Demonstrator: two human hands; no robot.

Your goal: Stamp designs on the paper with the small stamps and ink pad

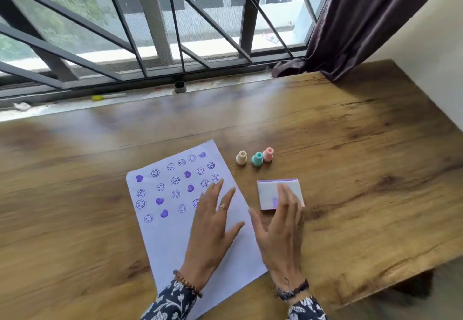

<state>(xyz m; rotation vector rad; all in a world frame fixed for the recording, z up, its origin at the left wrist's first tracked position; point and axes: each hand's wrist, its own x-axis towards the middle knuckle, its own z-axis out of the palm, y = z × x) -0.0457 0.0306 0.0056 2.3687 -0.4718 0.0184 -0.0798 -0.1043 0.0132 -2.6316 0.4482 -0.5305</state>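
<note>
A white sheet of paper [172, 239] lies tilted on the wooden table, its upper half covered with several purple smiley and heart prints. My left hand [213, 224] rests flat on the paper's right side, fingers spread, holding nothing. My right hand [280, 227] hovers open just right of the paper, its fingertips over the closed ink pad box [269, 192]. Three small stamps stand upright beyond the box: a cream stamp [241, 157], a teal stamp [257, 159] and a pink stamp [268, 154].
The wooden table [363, 169] runs to a window sill with metal bars [150, 19]. A small dark pot [180, 86] and a yellow-capped marker [107, 97] lie on the sill. A dark curtain [363, 19] hangs at the back right; the table's right edge is near.
</note>
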